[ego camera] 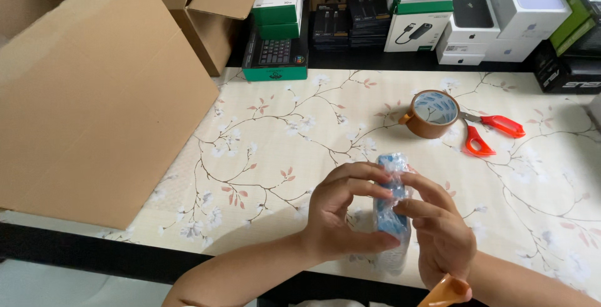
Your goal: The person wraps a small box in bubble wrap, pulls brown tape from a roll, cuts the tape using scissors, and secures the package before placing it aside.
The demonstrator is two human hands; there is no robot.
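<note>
Currently, hands: left hand (338, 210) and right hand (438, 228) meet low in the frame's centre.
Thing held: small blue item in clear bubble wrap (391, 210), upright between them, above the desk (282, 125).
Fingers: both sets pinching the wrap, left thumb under, right fingertips on its side.
Doing it well: probably keep the wrap taut, pressing folds flat.
Nearby: brown tape roll (433, 114) and orange scissors (491, 130) upper right; cardboard box (94, 94) left.
</note>
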